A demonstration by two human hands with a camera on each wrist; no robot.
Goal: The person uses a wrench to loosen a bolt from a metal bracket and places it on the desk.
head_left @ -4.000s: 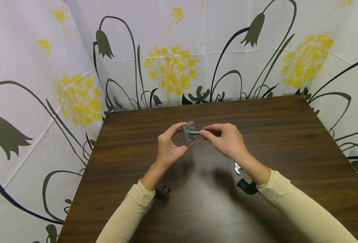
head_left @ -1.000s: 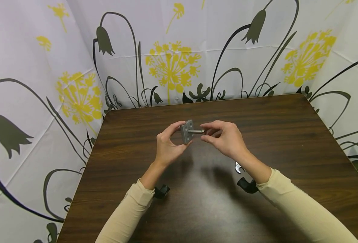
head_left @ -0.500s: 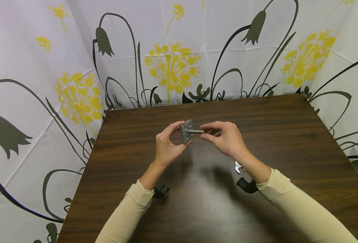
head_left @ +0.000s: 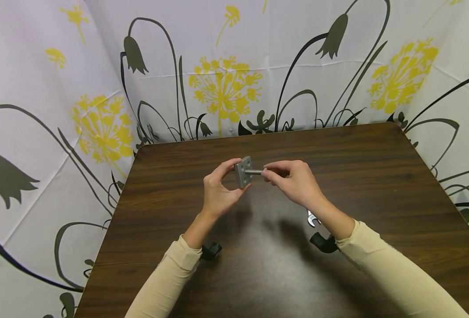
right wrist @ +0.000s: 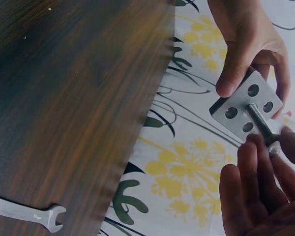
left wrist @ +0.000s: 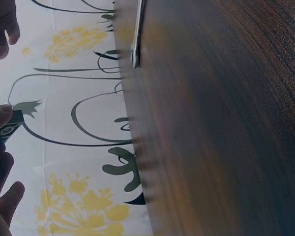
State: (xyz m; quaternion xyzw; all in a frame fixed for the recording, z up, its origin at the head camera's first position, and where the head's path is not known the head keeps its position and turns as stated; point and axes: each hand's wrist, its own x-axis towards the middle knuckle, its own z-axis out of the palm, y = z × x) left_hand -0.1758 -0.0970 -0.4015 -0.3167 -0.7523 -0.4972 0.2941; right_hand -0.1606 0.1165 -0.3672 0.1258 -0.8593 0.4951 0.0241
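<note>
My left hand (head_left: 220,194) grips a square grey metal plate (head_left: 241,173) by its edges, held up above the table. In the right wrist view the plate's face (right wrist: 241,101) shows several round holes. A threaded bolt (right wrist: 258,118) stands out from the middle of that face. My right hand (head_left: 296,182) pinches the bolt at its head end, thumb on one side and fingers on the other. Fingers partly hide the head. Only an edge of the plate (left wrist: 12,127) shows in the left wrist view, beside the left thumb.
On the brown wood-grain table (head_left: 171,185) lies an open-ended wrench (head_left: 312,219), partly hidden under the right forearm. Its open jaw end shows in the right wrist view. A flower-printed curtain (head_left: 234,66) hangs behind the table. Black straps (head_left: 212,251) sit at both wrists.
The right fingers loosened and spread about the bolt's end a second ago, then came together on it again. The plate has shifted slightly left; the left hand keeps its grip.
</note>
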